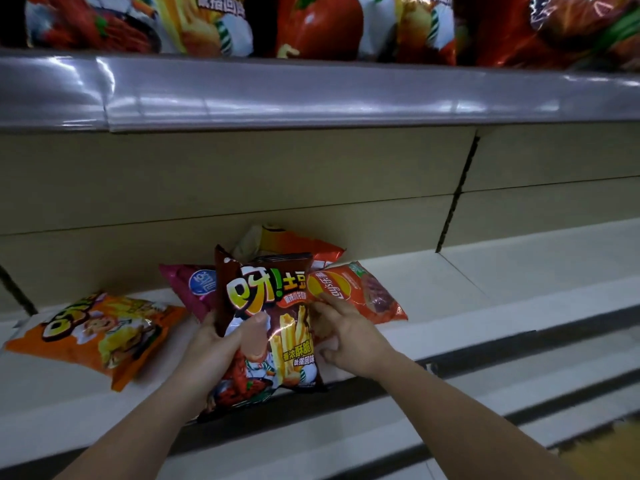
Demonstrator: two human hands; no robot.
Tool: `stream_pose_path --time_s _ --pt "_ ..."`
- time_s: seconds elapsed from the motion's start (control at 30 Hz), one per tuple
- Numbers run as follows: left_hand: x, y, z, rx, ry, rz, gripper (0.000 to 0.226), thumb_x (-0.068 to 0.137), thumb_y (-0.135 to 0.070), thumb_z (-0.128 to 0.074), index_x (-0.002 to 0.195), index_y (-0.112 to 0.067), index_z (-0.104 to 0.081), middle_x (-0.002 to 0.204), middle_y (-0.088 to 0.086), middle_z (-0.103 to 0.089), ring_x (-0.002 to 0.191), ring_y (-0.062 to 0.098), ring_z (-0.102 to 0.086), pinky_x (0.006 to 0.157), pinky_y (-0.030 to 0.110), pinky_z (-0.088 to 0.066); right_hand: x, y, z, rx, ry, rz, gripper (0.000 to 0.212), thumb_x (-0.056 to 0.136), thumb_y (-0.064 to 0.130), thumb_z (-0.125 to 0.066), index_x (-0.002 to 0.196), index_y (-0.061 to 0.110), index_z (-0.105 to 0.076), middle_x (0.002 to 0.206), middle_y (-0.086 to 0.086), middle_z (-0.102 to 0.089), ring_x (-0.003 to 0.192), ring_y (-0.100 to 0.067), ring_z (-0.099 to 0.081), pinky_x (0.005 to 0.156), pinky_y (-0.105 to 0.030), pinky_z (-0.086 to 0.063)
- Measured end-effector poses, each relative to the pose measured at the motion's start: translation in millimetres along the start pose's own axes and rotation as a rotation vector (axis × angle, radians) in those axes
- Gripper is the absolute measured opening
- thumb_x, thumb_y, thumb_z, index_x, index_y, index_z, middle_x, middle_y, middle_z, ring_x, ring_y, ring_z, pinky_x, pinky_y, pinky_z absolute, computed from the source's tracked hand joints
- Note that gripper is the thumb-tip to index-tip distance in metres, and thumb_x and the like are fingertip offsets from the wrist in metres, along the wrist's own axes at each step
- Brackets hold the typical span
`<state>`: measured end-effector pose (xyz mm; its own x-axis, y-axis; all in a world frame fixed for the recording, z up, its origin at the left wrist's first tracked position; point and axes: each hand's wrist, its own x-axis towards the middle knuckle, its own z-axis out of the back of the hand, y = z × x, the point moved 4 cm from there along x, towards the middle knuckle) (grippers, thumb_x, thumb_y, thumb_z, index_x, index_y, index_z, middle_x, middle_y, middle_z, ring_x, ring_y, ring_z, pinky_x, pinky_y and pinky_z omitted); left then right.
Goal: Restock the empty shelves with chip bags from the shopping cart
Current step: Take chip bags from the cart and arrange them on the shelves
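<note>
Placement is in hand: the brown fries bag is gripped upright by the left hand over the shelf; the right hand, fingers loosely curled, steadies its edge. Standing it among 4 bags is next.

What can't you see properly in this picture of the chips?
- Pink bag, head view: its right part is hidden behind the dark brown bag.
- Bag at the back: mostly covered by the dark brown bag, so its name cannot be read.
- Left hand: the fingers are behind the brown bag; only the thumb shows.
- Top-shelf bags: cut off by the upper edge.
- Shopping cart: not in view at all.
</note>
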<state>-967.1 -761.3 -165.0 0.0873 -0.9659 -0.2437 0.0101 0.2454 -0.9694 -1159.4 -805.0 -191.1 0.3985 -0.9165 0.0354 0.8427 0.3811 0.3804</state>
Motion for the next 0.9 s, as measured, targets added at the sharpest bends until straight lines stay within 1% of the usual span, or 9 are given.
stream_pose_path --time_s 0.07,0.17,0.4,0.5,0.57,0.67,0.7,0.8,0.9 --pt "4.1 3.9 -0.9 -0.008 -0.005 -0.002 0.051 0.08 -0.03 -0.064 0.127 -0.024 -0.047 0.098 0.003 -0.065 0.082 0.02 -0.064 0.071 0.033 -0.05 2.7 -6.2 8.5 0.065 -0.096 -0.036 0.068 0.085 0.017 -0.059 0.146 0.022 -0.028 0.153 -0.001 -0.025 0.138 -0.021 -0.029 0.107 -0.03 -0.034" --pt "8.5 3.3 -0.4 -0.003 -0.02 0.0 0.053 0.084 -0.03 -0.064 0.131 -0.017 -0.044 0.099 0.007 -0.062 0.078 0.016 -0.06 0.066 0.029 -0.046 8.4 -17.3 18.3 0.042 -0.178 -0.142 0.058 0.086 0.013 -0.054 0.142 0.016 -0.037 0.145 -0.007 -0.039 0.131 -0.024 -0.039 0.104 -0.029 -0.035" --pt "12.0 -3.2 -13.3 -0.048 -0.101 0.071 0.037 0.085 -0.031 -0.065 0.115 -0.018 -0.047 0.084 0.0 -0.062 0.07 0.012 -0.059 0.055 0.024 -0.042 44.7 -51.8 39.5 -0.042 -0.048 -0.218 0.055 0.087 0.008 -0.047 0.14 0.018 -0.04 0.139 -0.01 -0.045 0.129 -0.025 -0.041 0.106 -0.028 -0.033" --pt "7.4 -3.8 -21.5 -0.008 -0.132 0.081 0.049 0.079 -0.036 -0.07 0.118 -0.015 -0.048 0.092 -0.002 -0.064 0.078 0.012 -0.061 0.066 0.027 -0.048 61.9 -57.6 42.3 -0.019 0.024 -0.029 0.05 0.086 0.017 -0.053 0.136 0.02 -0.047 0.134 -0.009 -0.051 0.124 -0.027 -0.047 0.104 -0.03 -0.037" --pt "2.5 -0.4 -25.5 -0.026 -0.176 0.104 0.076 0.065 -0.044 -0.076 0.13 -0.017 -0.048 0.107 0.004 -0.068 0.09 0.022 -0.068 0.084 0.036 -0.053 69.6 -58.5 45.3 0.006 0.149 0.1 0.05 0.087 0.019 -0.058 0.136 0.018 -0.046 0.133 -0.008 -0.052 0.124 -0.025 -0.047 0.102 -0.025 -0.035" --pt "-7.5 3.9 -31.2 -0.021 -0.248 0.118 0.103 0.047 -0.058 -0.085 0.134 -0.023 -0.044 0.119 0.006 -0.066 0.103 0.028 -0.065 0.097 0.046 -0.048 81.2 -71.0 48.8 -0.012 0.335 0.117 0.066 0.085 0.031 -0.063 0.144 0.028 -0.034 0.139 0.0 -0.047 0.126 -0.019 -0.045 0.097 -0.018 -0.033" --pt "-10.2 5.1 -34.8 -0.016 -0.264 0.128 0.102 0.047 -0.059 -0.085 0.133 -0.022 -0.044 0.118 0.005 -0.066 0.102 0.027 -0.066 0.095 0.045 -0.05 84.7 -75.3 48.6 -0.036 0.377 0.122 0.072 0.083 0.036 -0.064 0.146 0.031 -0.029 0.142 0.0 -0.045 0.126 -0.019 -0.045 0.099 -0.019 -0.034" --pt "-19.3 10.6 -46.5 -0.055 -0.304 0.149 0.07 0.07 -0.041 -0.078 0.127 -0.017 -0.046 0.107 0.007 -0.068 0.089 0.025 -0.069 0.078 0.036 -0.055 86.0 -84.2 47.0 -0.183 0.418 0.181 0.077 0.083 0.049 -0.061 0.148 0.033 -0.021 0.144 -0.003 -0.044 0.128 -0.023 -0.042 0.104 -0.025 -0.033" --pt "-24.7 15.4 -50.3 -0.109 -0.384 0.176 0.065 0.071 -0.039 -0.075 0.123 -0.016 -0.043 0.11 0.012 -0.066 0.091 0.031 -0.068 0.087 0.045 -0.053 81.5 -88.4 52.1 -0.304 0.325 0.226 0.075 0.083 0.058 -0.055 0.147 0.032 -0.024 0.139 -0.007 -0.049 0.125 -0.026 -0.044 0.102 -0.03 -0.036"
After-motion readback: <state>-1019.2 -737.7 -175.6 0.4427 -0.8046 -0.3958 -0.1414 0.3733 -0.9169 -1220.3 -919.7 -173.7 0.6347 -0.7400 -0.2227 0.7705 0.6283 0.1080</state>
